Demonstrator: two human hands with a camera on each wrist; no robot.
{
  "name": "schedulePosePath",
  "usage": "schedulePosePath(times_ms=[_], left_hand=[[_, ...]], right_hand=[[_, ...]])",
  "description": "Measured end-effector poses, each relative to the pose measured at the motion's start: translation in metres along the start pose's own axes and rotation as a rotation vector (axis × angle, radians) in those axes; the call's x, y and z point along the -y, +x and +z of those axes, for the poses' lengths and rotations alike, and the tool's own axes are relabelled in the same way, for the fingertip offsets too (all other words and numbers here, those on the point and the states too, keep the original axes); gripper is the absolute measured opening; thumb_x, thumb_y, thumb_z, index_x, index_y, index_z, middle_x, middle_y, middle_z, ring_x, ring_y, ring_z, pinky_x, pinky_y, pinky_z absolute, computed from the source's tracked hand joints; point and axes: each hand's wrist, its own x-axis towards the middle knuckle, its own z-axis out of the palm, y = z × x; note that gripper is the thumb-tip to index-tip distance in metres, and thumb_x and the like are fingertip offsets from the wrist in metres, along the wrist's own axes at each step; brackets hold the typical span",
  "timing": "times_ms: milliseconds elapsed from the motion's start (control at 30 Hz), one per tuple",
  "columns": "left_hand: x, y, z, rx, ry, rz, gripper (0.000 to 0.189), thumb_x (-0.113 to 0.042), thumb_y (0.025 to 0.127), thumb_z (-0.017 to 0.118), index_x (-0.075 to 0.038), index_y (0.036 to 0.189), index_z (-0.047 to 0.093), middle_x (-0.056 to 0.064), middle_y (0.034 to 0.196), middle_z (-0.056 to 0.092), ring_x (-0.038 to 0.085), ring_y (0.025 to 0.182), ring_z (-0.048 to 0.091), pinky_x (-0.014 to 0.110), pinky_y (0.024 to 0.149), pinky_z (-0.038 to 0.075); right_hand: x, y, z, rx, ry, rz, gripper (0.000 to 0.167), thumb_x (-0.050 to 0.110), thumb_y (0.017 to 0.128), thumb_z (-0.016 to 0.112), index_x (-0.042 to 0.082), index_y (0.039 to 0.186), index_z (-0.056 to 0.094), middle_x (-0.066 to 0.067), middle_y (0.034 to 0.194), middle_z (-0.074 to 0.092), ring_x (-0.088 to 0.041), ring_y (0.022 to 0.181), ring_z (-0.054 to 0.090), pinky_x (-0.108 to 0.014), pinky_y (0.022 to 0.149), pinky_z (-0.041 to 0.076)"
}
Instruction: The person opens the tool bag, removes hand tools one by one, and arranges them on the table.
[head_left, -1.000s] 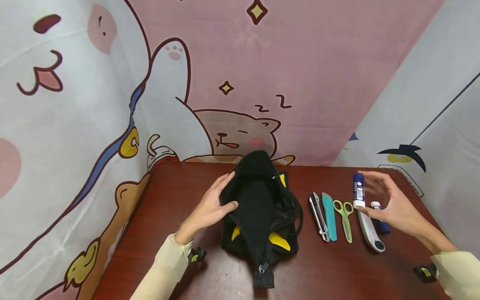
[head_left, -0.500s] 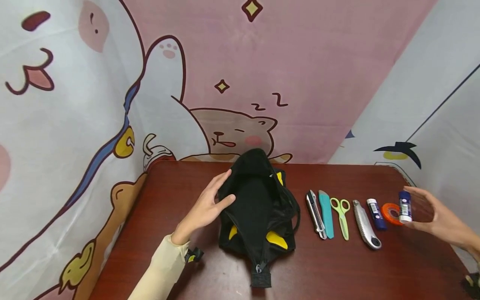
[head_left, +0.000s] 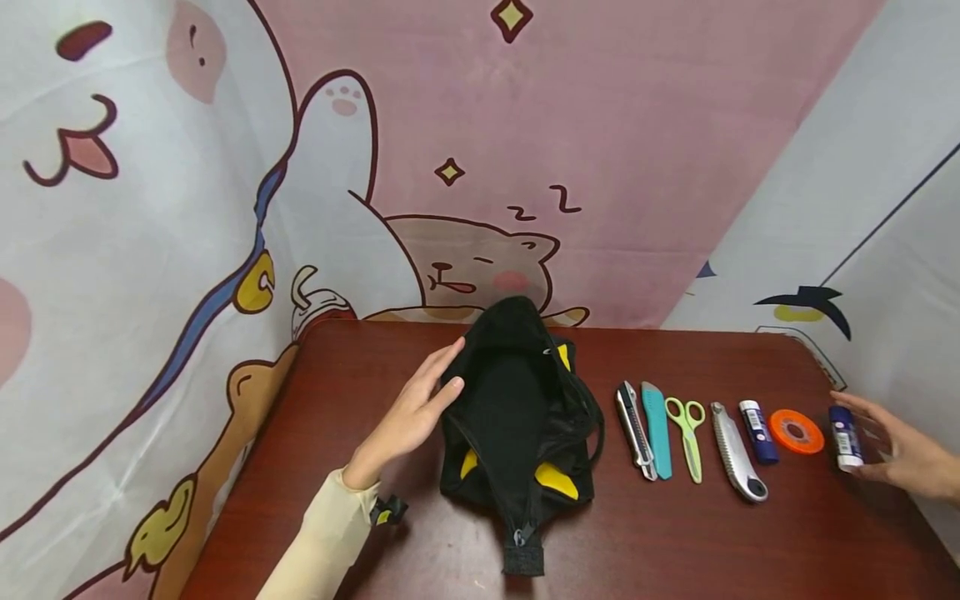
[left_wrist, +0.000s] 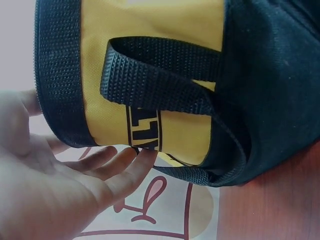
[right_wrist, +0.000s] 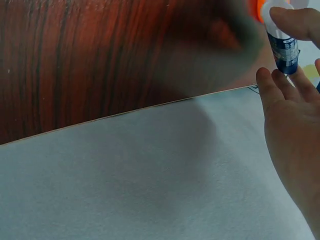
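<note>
A black and yellow tool bag [head_left: 502, 408] lies unzipped on the table. At its left side my left hand [head_left: 408, 421] rests with fingers fairly straight. The left wrist view shows those fingertips under the yellow panel [left_wrist: 190, 135], beside a black webbing strap [left_wrist: 155, 85]. At the table's right edge my right hand [head_left: 911, 450] pinches a blue and white glue stick [head_left: 846, 437] between thumb and fingers. In the right wrist view the thumb is on the white end of this glue stick [right_wrist: 284, 47], with fingertips at its blue end.
Between bag and right hand lie, in a row, a black and silver box cutter [head_left: 636, 431], a teal cutter [head_left: 656, 431], green scissors [head_left: 686, 437], a grey utility knife [head_left: 738, 454], a second glue stick [head_left: 759, 432] and an orange ring-shaped roll [head_left: 797, 432]. A printed cloth [head_left: 600, 125] hangs behind.
My right hand has carried the glue stick rightward from over the utility knife, past the orange roll, and lower toward the table's right edge. The left hand stays at the bag, its thumb slightly shifted.
</note>
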Motion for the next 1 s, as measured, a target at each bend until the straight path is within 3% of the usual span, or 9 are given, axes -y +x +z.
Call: schedulePosePath(times_ms=[167,333,500,700,1000], left_hand=[[0.0,0.001,0.0,0.004,-0.011,-0.015,0.062,-0.025,0.119,0.05,-0.014,0.177,0.03,0.013,0.179,0.032,0.036,0.164,0.031,0.066,0.129,0.028],[-0.001,0.0,0.0,0.008,-0.012,-0.022,0.061,-0.023,0.119,0.048,-0.013,0.177,0.031,0.014,0.178,0.032,0.037,0.164,0.032,0.066,0.129,0.027],[0.0,-0.001,0.001,0.007,-0.011,-0.008,0.06,-0.021,0.119,0.048,-0.012,0.176,0.033,0.016,0.177,0.034,0.039,0.162,0.034,0.068,0.128,0.028],[0.0,-0.001,0.001,0.002,-0.012,0.01,0.059,-0.02,0.118,0.049,-0.013,0.176,0.035,0.015,0.176,0.036,0.038,0.161,0.036,0.067,0.127,0.031],[-0.001,-0.001,0.0,-0.01,-0.011,0.017,0.062,-0.023,0.119,0.048,-0.016,0.178,0.029,0.011,0.18,0.031,0.035,0.165,0.03,0.068,0.129,0.026]], right_hand=[[-0.007,0.003,0.004,0.048,-0.108,0.038,0.129,-0.024,0.072,0.08,-0.008,0.171,0.001,-0.058,0.156,0.014,-0.081,0.13,0.026,-0.092,0.099,0.029],[-0.011,0.004,0.009,0.062,-0.11,0.038,0.125,-0.026,0.07,0.079,-0.013,0.169,0.004,-0.058,0.156,0.014,-0.08,0.132,0.023,-0.092,0.102,0.025],[-0.01,0.002,0.009,0.07,-0.085,0.044,0.13,-0.03,0.071,0.076,-0.01,0.17,-0.005,-0.059,0.157,0.01,-0.081,0.133,0.023,-0.09,0.101,0.027],[-0.011,0.0,0.011,0.074,0.016,0.086,0.14,-0.025,0.074,0.081,0.001,0.171,-0.017,-0.057,0.161,-0.009,-0.084,0.14,0.003,-0.091,0.109,0.002],[-0.012,0.0,0.016,0.038,-0.007,0.075,0.145,-0.014,0.073,0.09,-0.001,0.17,-0.017,-0.055,0.162,-0.013,-0.084,0.141,0.001,-0.091,0.11,-0.002]])
